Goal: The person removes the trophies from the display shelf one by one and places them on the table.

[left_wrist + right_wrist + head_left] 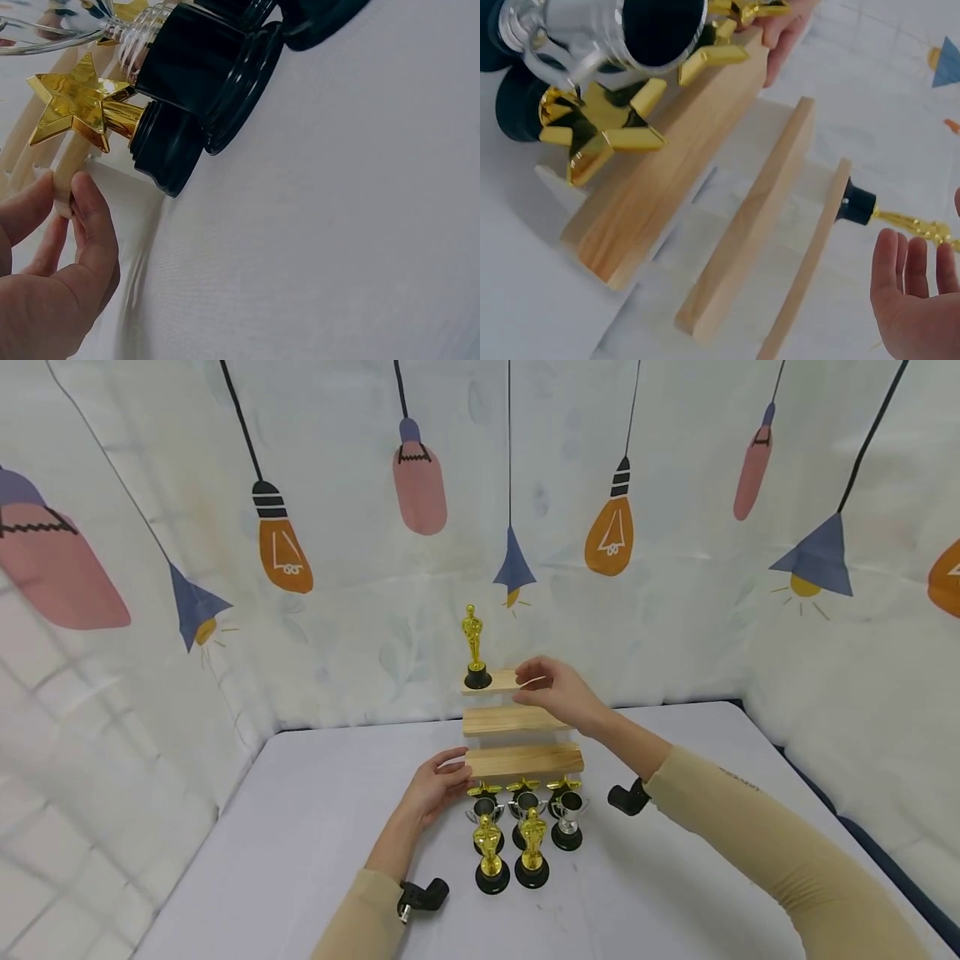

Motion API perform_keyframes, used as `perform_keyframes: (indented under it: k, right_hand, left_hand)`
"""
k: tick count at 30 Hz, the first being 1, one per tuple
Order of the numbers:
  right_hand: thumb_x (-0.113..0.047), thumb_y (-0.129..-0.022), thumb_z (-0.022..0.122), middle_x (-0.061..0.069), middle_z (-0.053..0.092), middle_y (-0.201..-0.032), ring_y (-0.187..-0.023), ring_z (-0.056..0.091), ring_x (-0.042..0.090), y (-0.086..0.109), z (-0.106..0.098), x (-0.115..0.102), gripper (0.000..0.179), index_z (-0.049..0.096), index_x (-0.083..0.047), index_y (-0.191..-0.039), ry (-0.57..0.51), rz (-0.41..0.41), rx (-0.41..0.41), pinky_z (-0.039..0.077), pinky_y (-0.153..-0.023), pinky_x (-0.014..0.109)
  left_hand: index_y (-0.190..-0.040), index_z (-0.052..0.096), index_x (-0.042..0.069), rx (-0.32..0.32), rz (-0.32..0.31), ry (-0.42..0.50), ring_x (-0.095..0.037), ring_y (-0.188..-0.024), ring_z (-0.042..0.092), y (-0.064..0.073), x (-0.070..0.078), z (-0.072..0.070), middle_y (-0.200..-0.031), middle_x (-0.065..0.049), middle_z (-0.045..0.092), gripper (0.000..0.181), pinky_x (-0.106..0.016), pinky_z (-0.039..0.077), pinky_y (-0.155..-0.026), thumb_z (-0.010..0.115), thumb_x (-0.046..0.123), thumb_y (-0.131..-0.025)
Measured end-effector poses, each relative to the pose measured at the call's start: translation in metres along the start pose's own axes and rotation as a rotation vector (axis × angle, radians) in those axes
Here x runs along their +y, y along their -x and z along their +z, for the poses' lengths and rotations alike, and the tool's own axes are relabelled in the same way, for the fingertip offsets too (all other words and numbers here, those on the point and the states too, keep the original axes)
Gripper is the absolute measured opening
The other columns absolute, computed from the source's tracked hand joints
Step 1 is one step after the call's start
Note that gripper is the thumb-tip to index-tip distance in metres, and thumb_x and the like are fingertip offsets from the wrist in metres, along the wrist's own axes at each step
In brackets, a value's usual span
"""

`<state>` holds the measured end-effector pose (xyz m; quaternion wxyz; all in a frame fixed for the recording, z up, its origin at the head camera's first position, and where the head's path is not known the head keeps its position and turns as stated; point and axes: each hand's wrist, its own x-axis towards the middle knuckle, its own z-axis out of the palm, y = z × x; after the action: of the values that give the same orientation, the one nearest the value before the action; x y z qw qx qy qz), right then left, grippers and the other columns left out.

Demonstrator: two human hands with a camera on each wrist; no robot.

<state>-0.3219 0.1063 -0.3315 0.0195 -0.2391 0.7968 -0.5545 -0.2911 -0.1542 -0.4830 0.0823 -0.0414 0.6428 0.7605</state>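
A stand with three wooden shelves rises at the back of the table. My left hand [435,787] pinches the left end of the lowest shelf [525,762] between thumb and fingers, as the left wrist view shows. On the left part of the top shelf [501,682] stands a gold figurine trophy [473,639] with a black base. Just right of that trophy, my right hand [558,693] hovers at the top shelf with fingers loosely bent and nothing held. The middle shelf [510,721] is bare where it shows; the right hand and forearm overlap its right end.
Before the stand, trophies stand in rows: two gold figurines [532,842] in front, silver cups [570,814] behind them, then gold stars [604,131] close to the lowest shelf. A white cloth [322,827] covers the table. A printed curtain [360,635] hangs behind.
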Motion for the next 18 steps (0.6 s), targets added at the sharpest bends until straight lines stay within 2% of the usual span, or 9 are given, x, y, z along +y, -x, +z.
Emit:
perform_keyframes:
  k: [9, 14, 18]
  right_hand:
    - [-0.015, -0.096, 0.074, 0.016, 0.061, -0.126, -0.118, 0.060, 0.032, -0.025, 0.001, 0.005, 0.040, 0.059, -0.001, -0.131, -0.027, 0.021, 0.035, 0.052, -0.098, 0.047]
    - [-0.014, -0.096, 0.074, 0.020, 0.060, -0.130, -0.119, 0.060, 0.033, -0.037, 0.007, 0.009, 0.039, 0.061, -0.001, -0.131, -0.052, 0.047, 0.035, 0.051, -0.100, 0.050]
    - [-0.017, -0.097, 0.073, 0.018, 0.061, -0.131, -0.121, 0.059, 0.031, -0.047, 0.014, 0.011, 0.038, 0.062, -0.002, -0.131, -0.039, 0.081, 0.039, 0.051, -0.100, 0.048]
  left_hand:
    - [-0.146, 0.050, -0.001, -0.012, -0.002, 0.006, -0.021, -0.092, 0.069, 0.000, 0.000, 0.001, -0.125, -0.023, 0.060, 0.050, -0.032, 0.059, -0.084, 0.066, -0.002, -0.098]
    - [-0.146, 0.051, -0.001, -0.011, -0.002, 0.019, -0.021, -0.091, 0.069, -0.002, -0.001, 0.000, -0.123, -0.022, 0.060, 0.050, -0.032, 0.059, -0.083, 0.065, -0.003, -0.098]
    - [-0.146, 0.050, 0.000, -0.016, 0.001, 0.017, -0.021, -0.091, 0.069, -0.001, 0.000, -0.001, -0.124, -0.022, 0.060, 0.049, -0.033, 0.059, -0.084, 0.064, -0.003, -0.099]
